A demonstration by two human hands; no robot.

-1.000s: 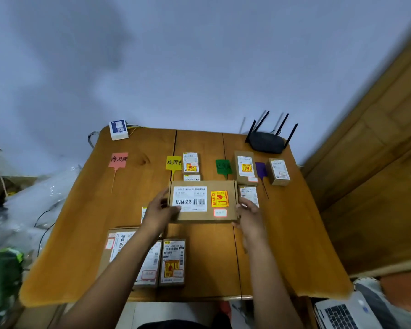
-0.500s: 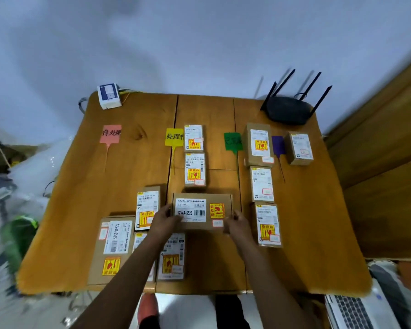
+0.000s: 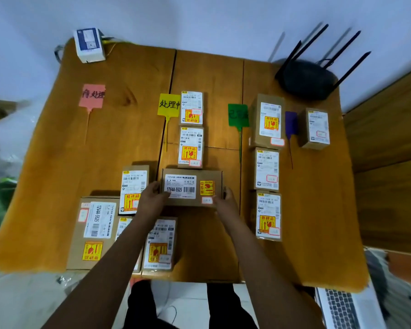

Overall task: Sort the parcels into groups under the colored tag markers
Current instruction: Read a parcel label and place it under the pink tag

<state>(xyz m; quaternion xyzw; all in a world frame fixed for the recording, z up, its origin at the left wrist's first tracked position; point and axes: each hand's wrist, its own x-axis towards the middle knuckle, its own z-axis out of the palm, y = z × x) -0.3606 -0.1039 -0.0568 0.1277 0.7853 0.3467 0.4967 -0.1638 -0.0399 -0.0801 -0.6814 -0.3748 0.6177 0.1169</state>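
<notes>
Left hand (image 3: 152,198) is curled round the left short end of the wide parcel (image 3: 191,187); right hand (image 3: 228,203) is curled round the right short end, so the box is clamped between the two. Head view, the only one supplied: the wide parcel sits at mid-table, its long axis running left to right across the table (image 3: 128,74). Its label faces up and reads upright to the wearer, with the yellow-and-red sticker towards the right end. Whether it rests on the wood or is held just clear cannot be told. Its far long edge lies just beside the near end of the second small parcel (image 3: 190,147), which lines up behind the first small parcel (image 3: 191,108). Both point lengthwise away from the wearer, immediately right of the yellow tag (image 3: 169,104). Pink tag (image 3: 92,96) lies towards the far left. Green tag (image 3: 237,115) has three boxes in a column on its right: tall parcel (image 3: 268,121), middle parcel (image 3: 267,169), near parcel (image 3: 268,216), all lengthwise away from the wearer. Purple tag (image 3: 291,124) lies between the tall parcel and a lone parcel (image 3: 317,128). At near left stand the large parcel (image 3: 95,231), its label turned sideways, the wrist-side parcel (image 3: 133,191) and the front parcel (image 3: 159,245), the last partly under the left forearm. Router (image 3: 306,77) and white box (image 3: 88,45) occupy the far corners; a laptop (image 3: 349,307) shows at lower right, off the table.
</notes>
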